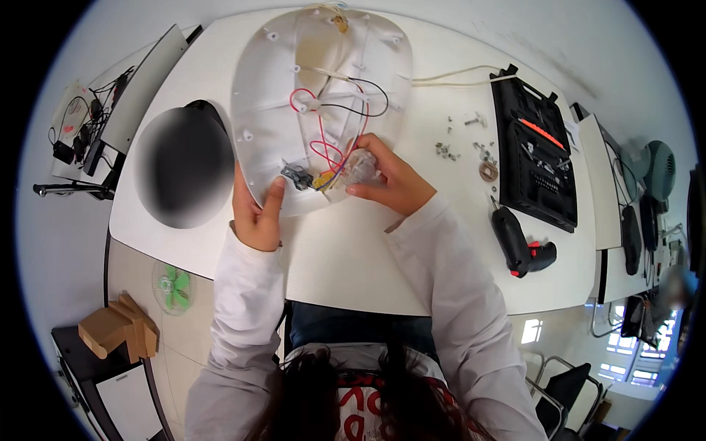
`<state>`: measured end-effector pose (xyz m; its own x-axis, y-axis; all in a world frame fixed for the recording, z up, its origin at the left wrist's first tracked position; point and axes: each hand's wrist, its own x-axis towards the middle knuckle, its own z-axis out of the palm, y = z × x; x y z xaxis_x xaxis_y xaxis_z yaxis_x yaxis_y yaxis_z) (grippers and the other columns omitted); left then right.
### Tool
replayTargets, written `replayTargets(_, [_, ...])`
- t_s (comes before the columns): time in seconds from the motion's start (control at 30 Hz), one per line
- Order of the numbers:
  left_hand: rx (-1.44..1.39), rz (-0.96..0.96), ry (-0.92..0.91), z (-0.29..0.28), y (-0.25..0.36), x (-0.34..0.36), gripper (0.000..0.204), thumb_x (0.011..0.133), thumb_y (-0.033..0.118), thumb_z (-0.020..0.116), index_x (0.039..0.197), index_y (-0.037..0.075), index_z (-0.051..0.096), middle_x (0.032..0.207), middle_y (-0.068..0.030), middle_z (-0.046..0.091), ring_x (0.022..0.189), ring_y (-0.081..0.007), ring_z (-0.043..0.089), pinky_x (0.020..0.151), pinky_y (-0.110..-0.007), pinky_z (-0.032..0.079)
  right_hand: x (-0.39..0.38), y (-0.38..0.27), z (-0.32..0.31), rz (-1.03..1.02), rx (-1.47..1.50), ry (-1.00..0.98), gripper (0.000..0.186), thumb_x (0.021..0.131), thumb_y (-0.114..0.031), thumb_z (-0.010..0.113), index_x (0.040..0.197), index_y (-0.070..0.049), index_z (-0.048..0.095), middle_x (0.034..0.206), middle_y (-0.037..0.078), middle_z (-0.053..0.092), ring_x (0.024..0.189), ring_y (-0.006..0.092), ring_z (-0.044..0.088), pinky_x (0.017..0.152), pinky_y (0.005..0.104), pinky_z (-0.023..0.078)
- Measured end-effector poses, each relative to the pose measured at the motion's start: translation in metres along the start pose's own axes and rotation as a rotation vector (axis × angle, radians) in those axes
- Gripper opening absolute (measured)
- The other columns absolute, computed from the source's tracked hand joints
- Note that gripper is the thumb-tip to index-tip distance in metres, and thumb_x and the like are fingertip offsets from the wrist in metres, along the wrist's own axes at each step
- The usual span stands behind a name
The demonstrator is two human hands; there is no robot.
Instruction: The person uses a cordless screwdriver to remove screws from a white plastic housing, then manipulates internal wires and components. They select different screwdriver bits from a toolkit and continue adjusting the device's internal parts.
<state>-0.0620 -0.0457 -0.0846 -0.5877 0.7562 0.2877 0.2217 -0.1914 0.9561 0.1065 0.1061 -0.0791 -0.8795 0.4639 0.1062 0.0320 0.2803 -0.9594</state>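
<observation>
One left grip (257, 226) clasping white shell (265, 110); right grip (396, 181) pinching one translucent clump (360, 167).

Counter (338, 264): reflecting bright, even light
Floor (531, 331): showing white glare, lower right
Black oval (187, 165): blurring softly
Wall (581, 37): curving, darkening outward

White shell (265, 103), red wires (301, 90), black tool case (515, 192), black-and-red power screwdriver (509, 234), green fan (175, 288)

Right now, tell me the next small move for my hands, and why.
Perhaps settle the translucent part inside the white shell before loosening the right hand: that hand pinches it, red wire loops loosely nearby, and the left hand grips the shell's edge.
</observation>
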Motion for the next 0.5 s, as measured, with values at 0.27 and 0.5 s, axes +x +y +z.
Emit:
replayTargets(0.27, [0.017,0.092,-0.011,0.003,0.000,0.000,0.041,0.087,0.004,0.050,0.125,-0.003,0.037,0.112,-0.0109,0.051,0.101,-0.0165,0.047,0.090,-0.026,0.035,0.000,-0.005,-0.003,0.040,-0.057,0.022,0.048,0.071,-0.012,0.072,0.110,-0.008,0.044,0.102,0.002,0.049,0.096,0.0139,0.048,0.083,0.0276,0.038])
replayTargets(0.5, [-0.005,0.138,0.006,0.007,0.002,-0.001,0.038,0.086,0.002,0.050,0.122,-0.002,0.038,0.109,-0.0098,0.051,0.099,-0.0157,0.047,0.088,-0.025,0.035,0.002,-0.002,-0.002,0.057,0.090,0.027,0.046,0.070,-0.009,0.073,0.107,-0.008,0.046,0.103,0.002,0.050,0.096,0.0129,0.050,0.083,0.0273,0.041])
